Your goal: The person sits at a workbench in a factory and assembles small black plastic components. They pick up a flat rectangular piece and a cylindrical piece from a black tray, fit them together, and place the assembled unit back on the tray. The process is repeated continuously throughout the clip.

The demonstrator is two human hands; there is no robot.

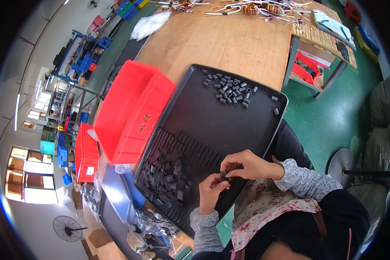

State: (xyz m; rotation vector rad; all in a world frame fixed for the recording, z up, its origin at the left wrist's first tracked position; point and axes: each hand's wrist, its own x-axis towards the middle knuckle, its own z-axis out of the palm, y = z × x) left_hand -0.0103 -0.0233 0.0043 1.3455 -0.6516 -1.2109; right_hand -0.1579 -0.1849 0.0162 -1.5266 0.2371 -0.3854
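Pinching black piece (223, 174) between left hand (210, 190) and right hand (250, 166), close together. Working over tray (186, 108), near heaped blocks (165, 178).

Bright, glaring window (40, 190), dark fisheye rim

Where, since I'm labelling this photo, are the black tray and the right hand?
Black tray (212, 121): head view, on its bare floor.
Right hand (250, 166): head view, on the back of the hand.
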